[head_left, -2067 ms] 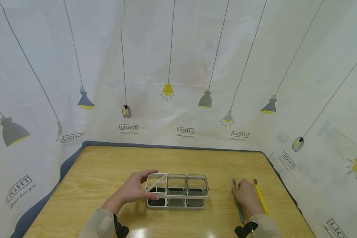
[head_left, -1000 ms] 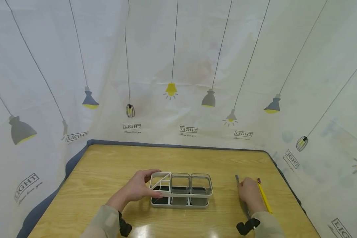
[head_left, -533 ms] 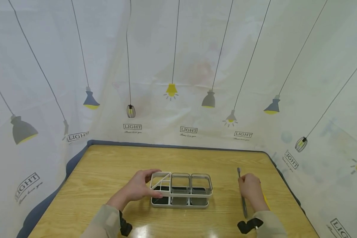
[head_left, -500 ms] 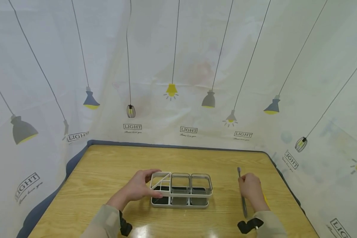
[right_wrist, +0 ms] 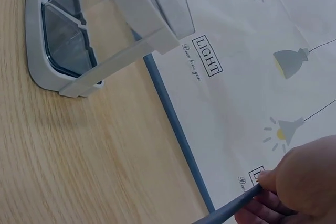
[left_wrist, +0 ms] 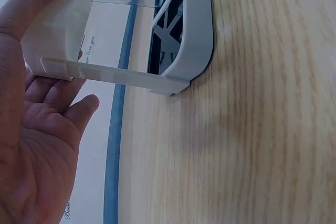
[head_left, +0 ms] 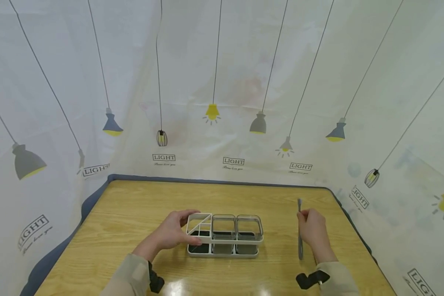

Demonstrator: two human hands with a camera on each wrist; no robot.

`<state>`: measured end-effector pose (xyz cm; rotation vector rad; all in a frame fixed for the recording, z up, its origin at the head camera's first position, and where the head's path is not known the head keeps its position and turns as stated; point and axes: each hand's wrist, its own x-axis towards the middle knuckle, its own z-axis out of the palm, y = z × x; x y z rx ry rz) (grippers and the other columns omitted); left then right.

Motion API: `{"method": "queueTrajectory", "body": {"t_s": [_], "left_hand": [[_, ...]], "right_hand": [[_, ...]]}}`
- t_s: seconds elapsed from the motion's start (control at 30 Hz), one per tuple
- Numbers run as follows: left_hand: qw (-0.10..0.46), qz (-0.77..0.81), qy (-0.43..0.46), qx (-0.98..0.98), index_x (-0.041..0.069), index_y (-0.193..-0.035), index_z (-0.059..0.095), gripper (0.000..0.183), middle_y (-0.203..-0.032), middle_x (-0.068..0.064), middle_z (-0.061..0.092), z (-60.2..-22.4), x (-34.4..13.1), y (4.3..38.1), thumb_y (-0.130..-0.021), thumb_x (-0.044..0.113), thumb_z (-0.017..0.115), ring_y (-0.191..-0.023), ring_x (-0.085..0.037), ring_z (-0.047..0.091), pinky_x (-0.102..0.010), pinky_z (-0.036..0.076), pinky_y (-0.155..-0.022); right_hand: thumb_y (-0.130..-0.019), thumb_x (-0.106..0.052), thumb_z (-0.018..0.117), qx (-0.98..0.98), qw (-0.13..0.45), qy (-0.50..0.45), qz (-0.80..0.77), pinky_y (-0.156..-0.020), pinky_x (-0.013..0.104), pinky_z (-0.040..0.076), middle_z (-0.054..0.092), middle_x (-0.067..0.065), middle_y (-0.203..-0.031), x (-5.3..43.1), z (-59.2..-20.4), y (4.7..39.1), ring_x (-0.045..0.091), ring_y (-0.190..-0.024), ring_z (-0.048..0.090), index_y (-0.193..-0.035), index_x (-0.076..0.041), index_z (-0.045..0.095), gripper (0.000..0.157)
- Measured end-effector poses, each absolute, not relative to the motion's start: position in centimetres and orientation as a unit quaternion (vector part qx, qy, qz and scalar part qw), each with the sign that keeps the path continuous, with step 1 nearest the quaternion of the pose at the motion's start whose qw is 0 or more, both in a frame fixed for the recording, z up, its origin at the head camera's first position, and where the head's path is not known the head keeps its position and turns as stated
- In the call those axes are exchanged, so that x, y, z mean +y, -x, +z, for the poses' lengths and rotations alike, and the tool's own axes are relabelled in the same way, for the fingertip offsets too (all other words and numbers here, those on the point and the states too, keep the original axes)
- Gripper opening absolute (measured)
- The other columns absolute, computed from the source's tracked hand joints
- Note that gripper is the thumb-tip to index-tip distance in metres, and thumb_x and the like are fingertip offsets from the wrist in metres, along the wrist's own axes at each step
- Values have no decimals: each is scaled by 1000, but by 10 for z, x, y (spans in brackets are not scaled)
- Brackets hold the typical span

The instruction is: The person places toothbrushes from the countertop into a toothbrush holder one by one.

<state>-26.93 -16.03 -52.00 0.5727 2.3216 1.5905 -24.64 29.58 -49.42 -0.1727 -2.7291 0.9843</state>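
Note:
My left hand (head_left: 170,232) grips the left end of a white two-tier toothbrush holder (head_left: 231,242), thumb at the front and fingers behind. In the left wrist view, the holder's lower tier (left_wrist: 199,30) rests on the table. Two clear square cups (head_left: 223,237) sit side by side in its upper tier; the divided section at the left has no brush in it. Off to the right, my right hand (head_left: 313,230) pinches a grey toothbrush (head_left: 300,247) with its head pointing away from me. In the right wrist view, the toothbrush handle (right_wrist: 231,209) extends from between thumb and fingers.
The wooden table (head_left: 140,201) has a dark blue edge (head_left: 207,182) along the back. White sheeting (head_left: 192,74) printed with lamps surrounds it at the back and sides. Black camera mounts (head_left: 155,278) are strapped at both wrists.
My right hand has picked up the grey toothbrush from the table and moved it slightly forward, turning it straighter. A yellow toothbrush beside that hand is now hidden behind it. The left hand stays on the holder.

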Motion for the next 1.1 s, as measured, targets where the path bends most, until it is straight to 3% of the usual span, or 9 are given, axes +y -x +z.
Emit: {"method": "queueTrajectory", "body": {"t_s": [0.53,1.1], "left_hand": [[135,549,-200,800,10,-151,57,93,-143,-16,62,-518,-160,268,-72,28,102,-139,-39,54,-57,45,-112],[129,536,-202,810,11,-153,55,97,-147,-15,59,-522,-161,271,-71,36,102,-143,-38,50,-56,42,-116]], "right_hand": [[-109,-12,57,-910,186,68,363,-68,37,52,65,23,-100,281,-470,243,32,-87,63,-114,11,63,24],[-106,-9,65,-883,274,39,380,-70,30,54,70,22,-99,248,-434,235,33,-88,67,-109,8,68,18]]}}
